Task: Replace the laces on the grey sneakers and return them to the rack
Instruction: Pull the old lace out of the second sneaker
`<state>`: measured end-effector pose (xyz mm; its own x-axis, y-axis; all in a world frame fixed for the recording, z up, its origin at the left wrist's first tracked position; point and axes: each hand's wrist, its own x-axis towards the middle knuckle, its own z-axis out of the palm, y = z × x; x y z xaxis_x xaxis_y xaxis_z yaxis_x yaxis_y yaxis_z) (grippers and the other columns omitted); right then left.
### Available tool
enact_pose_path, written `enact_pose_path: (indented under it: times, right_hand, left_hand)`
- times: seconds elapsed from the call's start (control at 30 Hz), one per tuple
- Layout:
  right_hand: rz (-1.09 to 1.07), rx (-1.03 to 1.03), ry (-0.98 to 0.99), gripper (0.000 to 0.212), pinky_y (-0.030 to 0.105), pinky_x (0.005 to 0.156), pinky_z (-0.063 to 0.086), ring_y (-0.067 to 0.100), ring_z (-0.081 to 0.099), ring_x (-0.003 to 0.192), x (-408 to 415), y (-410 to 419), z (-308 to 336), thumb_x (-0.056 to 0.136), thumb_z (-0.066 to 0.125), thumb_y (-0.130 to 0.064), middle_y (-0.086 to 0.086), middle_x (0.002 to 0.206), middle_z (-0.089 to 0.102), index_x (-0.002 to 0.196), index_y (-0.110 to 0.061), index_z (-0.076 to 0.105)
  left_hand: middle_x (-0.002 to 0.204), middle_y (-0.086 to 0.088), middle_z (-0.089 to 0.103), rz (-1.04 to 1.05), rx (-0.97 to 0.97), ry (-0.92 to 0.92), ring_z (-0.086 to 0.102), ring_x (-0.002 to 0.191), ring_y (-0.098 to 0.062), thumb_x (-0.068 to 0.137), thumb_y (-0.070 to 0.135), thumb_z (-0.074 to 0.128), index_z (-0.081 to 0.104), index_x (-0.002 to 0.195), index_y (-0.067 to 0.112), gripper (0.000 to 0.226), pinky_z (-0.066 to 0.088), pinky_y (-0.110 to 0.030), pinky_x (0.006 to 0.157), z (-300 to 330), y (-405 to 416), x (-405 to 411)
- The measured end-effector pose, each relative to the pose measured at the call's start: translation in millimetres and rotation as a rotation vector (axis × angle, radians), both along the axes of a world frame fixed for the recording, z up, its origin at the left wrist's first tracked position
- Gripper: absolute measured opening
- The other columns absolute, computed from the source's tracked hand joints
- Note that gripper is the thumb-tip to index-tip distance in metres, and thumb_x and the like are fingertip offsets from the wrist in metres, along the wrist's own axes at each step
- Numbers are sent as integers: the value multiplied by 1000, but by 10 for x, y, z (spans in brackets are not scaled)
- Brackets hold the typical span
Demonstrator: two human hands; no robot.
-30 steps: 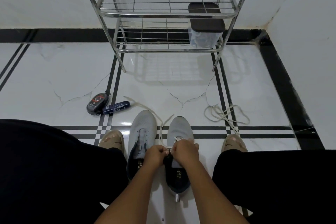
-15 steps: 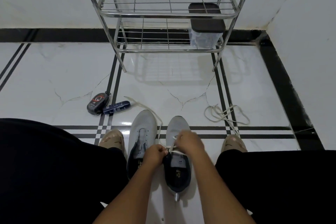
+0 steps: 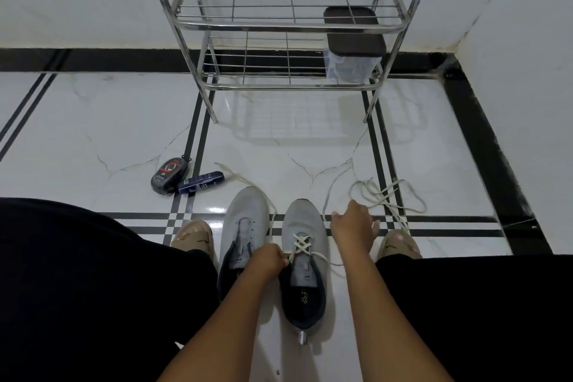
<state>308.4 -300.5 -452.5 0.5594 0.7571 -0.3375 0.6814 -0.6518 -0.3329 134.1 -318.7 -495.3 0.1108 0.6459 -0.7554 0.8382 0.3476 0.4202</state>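
Two grey sneakers stand side by side on the floor between my knees. The left sneaker point(image 3: 245, 223) has no lace in its eyelets. The right sneaker point(image 3: 305, 217) carries a white lace point(image 3: 301, 242) crossed through its lower eyelets. My left hand point(image 3: 269, 260) pinches this lace at the left edge of the shoe's opening. My right hand point(image 3: 353, 226) is out to the right of that shoe and holds the lace's other strand, which trails from the eyelets under my forearm. A thin strand arcs up from this hand.
A metal shoe rack point(image 3: 288, 25) stands at the wall, with a dark-lidded container point(image 3: 353, 49) on its lower shelf. A loose lace pile point(image 3: 387, 195) lies right of my right hand. Another lace point(image 3: 238, 178), a polish case point(image 3: 170, 175) and a blue tube point(image 3: 201, 182) lie left. Beige slippers point(image 3: 192, 237) flank the sneakers.
My right hand has left the shoe's eyelets and swung out to the right, drawing the lace strand with it. The crossed lacing is now uncovered. My left hand has stayed on the lace.
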Motion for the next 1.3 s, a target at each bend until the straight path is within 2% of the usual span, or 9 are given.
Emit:
enact_pose_path:
  times: [0.13, 0.23, 0.4, 0.7, 0.9, 1.03, 1.13, 1.23, 1.3]
  right_hand:
    - [73, -259, 260, 38, 31, 74, 50, 30, 63, 101, -203, -302, -203, 82, 62, -41, 10, 105, 66, 102, -8, 65]
    - [191, -402, 281, 34, 26, 68, 45, 30, 64, 99, -261, -471, -326, 80, 65, -32, 12, 107, 66, 102, -7, 64]
    - [165, -423, 415, 19, 22, 69, 39, 24, 54, 84, -192, -443, -386, 85, 52, -11, 13, 98, 65, 93, -7, 69]
    - [156, -403, 458, 28, 23, 71, 40, 22, 54, 85, -194, -445, -467, 87, 49, -15, 13, 94, 62, 103, -3, 68]
    - [135, -410, 496, 23, 23, 72, 41, 29, 62, 100, -250, -474, -497, 89, 51, -18, 14, 104, 67, 97, -5, 69]
    - [103, -399, 521, 28, 31, 76, 52, 27, 61, 90, -283, -492, -507, 86, 52, -17, 13, 100, 67, 102, -4, 71]
    - [-109, -394, 581, 24, 39, 74, 60, 30, 64, 91, -230, -532, -560, 81, 55, -11, 14, 101, 68, 97, -7, 72]
    - [-251, -397, 568, 23, 44, 78, 59, 30, 65, 94, -90, -558, -647, 80, 59, -14, 14, 106, 68, 98, -9, 72]
    - [-220, -339, 558, 22, 41, 85, 57, 30, 63, 99, -78, -533, -585, 85, 58, -16, 9, 106, 68, 100, -13, 73]
  left_hand:
    - [80, -9, 62, -161, -31, 92, 61, 85, -23, 91, 19, 58, 66, 107, -2, 28, 51, -31, 83, 67, 88, 63]
    - [106, -14, 66, -260, 1, 174, 63, 100, -26, 91, 20, 56, 63, 110, -1, 29, 47, -28, 79, 91, 87, 89]
    - [128, -14, 43, -315, 270, 109, 50, 114, -33, 92, 22, 52, 36, 132, 17, 44, 45, -38, 88, 43, -50, 148]
    - [129, -4, 43, -423, 536, 251, 41, 119, -23, 92, 21, 51, 50, 127, 21, 35, 41, -34, 93, -132, -187, 310]
    - [123, -5, 47, -385, 478, 258, 42, 117, -23, 93, 24, 53, 60, 115, 13, 26, 43, -34, 89, -228, -35, 337]
    - [122, -6, 48, -404, 445, 252, 42, 117, -24, 95, 24, 52, 62, 114, 12, 25, 44, -33, 89, -248, -24, 261]
    - [116, -13, 56, -147, 263, 79, 51, 108, -29, 95, 23, 51, 67, 100, 6, 23, 45, -36, 87, -178, 76, 244]
    - [82, -16, 62, 583, -43, -307, 57, 70, -23, 92, 7, 46, 58, 67, 5, 27, 50, -28, 60, 44, 240, 122]
    - [68, -7, 54, 680, -131, -401, 53, 56, -15, 91, 13, 44, 51, 62, 9, 30, 46, -24, 52, 127, 240, 75]
